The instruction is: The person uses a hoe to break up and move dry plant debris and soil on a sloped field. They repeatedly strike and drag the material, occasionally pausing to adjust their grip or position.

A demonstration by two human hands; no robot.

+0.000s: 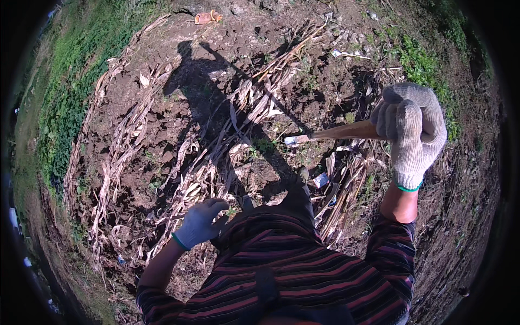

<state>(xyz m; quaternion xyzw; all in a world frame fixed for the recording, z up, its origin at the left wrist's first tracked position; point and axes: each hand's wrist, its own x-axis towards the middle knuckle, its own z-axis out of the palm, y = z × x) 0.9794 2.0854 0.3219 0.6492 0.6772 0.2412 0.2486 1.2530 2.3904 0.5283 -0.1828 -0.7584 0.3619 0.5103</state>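
Note:
My right hand (410, 126), in a knitted cotton glove with a green cuff edge, is shut around a wooden tool handle (345, 131). The handle runs down and left to a whitish end (295, 140) near the ground; the picture does not settle what kind of tool it is. My left hand (201, 223), gloved alike, hangs beside my left thigh with its fingers apart and nothing seen in it. Below and ahead lie rows of dry corn stalks and leaves (195, 187) on clumpy brown soil (162, 150).
My shoe (303, 174) stands amid the stalks, near a whitish litter scrap (321, 180). An orange-brown broken piece (208, 17) lies at the far edge. Green plants (69, 122) border the left, with more weeds (420, 61) at right. My shadow falls across the rows.

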